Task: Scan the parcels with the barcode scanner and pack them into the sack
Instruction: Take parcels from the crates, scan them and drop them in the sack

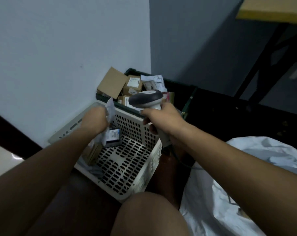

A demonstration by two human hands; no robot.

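My right hand (pixel 163 119) grips the handle of a grey and white barcode scanner (pixel 147 97), whose head points left over the white basket. My left hand (pixel 96 119) holds a crumpled clear-plastic parcel (pixel 110 108) above the white perforated basket (pixel 135 169). Inside that basket lie a small dark box with a white label (pixel 113 136) and a brown parcel (pixel 91 153). The white sack (pixel 217 193) lies open at the lower right, under my right forearm.
A dark green crate (pixel 110 99) behind the basket holds several cardboard parcels (pixel 113 82) and a white mailer. The pale wall corner stands close behind it. A black-legged table with a yellow top (pixel 272 16) is at the upper right. My knee (pixel 149 213) fills the bottom centre.
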